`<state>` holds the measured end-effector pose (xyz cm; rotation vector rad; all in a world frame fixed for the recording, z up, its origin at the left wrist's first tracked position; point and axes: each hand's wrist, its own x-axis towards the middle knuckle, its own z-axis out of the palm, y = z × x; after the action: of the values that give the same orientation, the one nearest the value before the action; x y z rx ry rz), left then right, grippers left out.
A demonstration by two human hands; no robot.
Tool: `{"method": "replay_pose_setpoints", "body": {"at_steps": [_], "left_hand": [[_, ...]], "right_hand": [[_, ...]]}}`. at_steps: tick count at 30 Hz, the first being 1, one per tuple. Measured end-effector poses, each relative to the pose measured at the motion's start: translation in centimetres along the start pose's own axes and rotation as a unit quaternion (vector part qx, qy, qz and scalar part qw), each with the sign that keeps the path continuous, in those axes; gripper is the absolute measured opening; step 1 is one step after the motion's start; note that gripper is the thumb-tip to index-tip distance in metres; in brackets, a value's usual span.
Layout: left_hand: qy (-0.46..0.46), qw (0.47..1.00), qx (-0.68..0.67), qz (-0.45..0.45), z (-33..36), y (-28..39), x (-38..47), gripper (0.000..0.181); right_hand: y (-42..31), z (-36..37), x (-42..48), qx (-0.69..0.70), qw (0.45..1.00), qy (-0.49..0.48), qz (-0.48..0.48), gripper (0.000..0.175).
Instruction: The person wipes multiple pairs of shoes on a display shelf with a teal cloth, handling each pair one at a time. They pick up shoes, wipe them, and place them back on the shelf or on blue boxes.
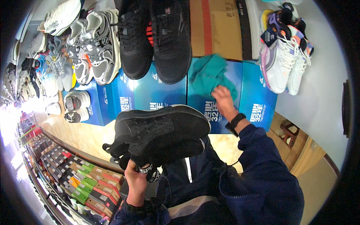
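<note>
My left hand (136,180) grips a pair of black sneakers (166,129) by their heel ends, the toes pointing right, in front of my body. A teal cloth (212,73) lies crumpled over the blue shoeboxes (160,92) and looks partly blurred. On its lower edge is my right hand (224,101), which wears a black wristband; fingertips touch the cloth, and whether they pinch it is unclear. Just beyond, a second pair of large black sneakers (171,45) stands on the boxes.
Grey and silver sneakers (99,47) stand left of the black pair. A brown cardboard box (222,28) is behind the cloth. White sneakers with coloured trim (281,64) rest on a pale surface at right. Rows of shoeboxes (92,182) fill the lower left. A small wooden stool (289,134) is below right.
</note>
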<state>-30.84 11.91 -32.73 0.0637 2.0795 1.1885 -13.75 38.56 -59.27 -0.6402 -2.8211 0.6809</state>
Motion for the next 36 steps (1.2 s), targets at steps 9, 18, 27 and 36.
{"method": "replay_pose_setpoints", "body": {"at_steps": [9,18,27,36], "left_hand": [[-0.151,0.982,0.076,0.088,4.6,3.8,0.0,0.017],[-0.272,0.853,0.288,0.34,14.5,9.6,1.8,0.022],[-0.211,0.75,0.445,0.441,23.2,13.1,9.9,0.02],[-0.074,0.679,0.609,0.404,31.3,17.4,19.8,0.026]], "right_hand": [[0.0,-1.1,-16.2,0.041,0.988,0.001,0.149,0.015],[9.4,-6.0,-21.2,-0.069,0.882,0.096,0.456,0.022],[8.9,-5.9,-20.2,-0.052,0.869,0.04,0.49,0.025],[8.8,-5.4,-20.3,-0.065,0.877,0.084,0.468,0.022]]}}
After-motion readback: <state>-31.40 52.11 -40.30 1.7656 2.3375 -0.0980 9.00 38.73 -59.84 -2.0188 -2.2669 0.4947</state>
